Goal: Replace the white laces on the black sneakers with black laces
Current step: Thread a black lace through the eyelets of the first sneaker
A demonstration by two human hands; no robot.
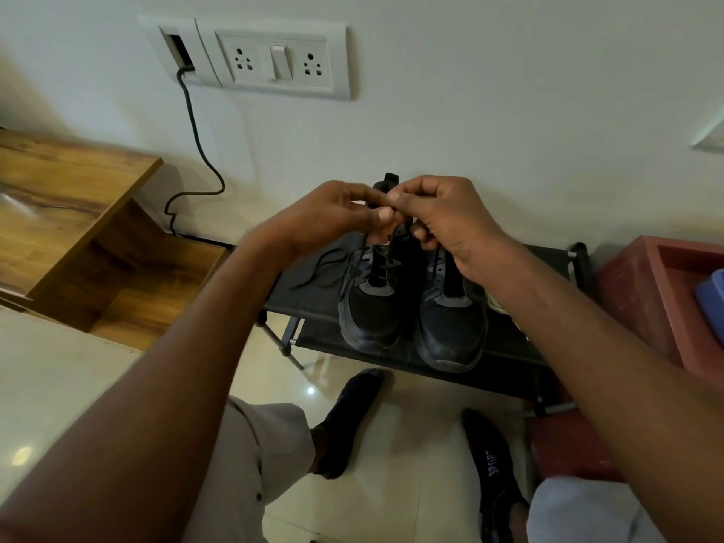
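Pale wall with socket panel [274,58] behind low black shoe rack [517,264]. On its top shelf, black sneakers [411,307] side by side; loose black lace [323,266] coiled just left. Above them, left hand [337,213] and right hand [450,217] close together, fingers [386,215] pinching black lace ends rising from the sneakers.

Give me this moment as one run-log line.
left hand: pinching black lace | right hand: pinching lace | left sneaker, right sneaker: on rack | spare black lace: on rack
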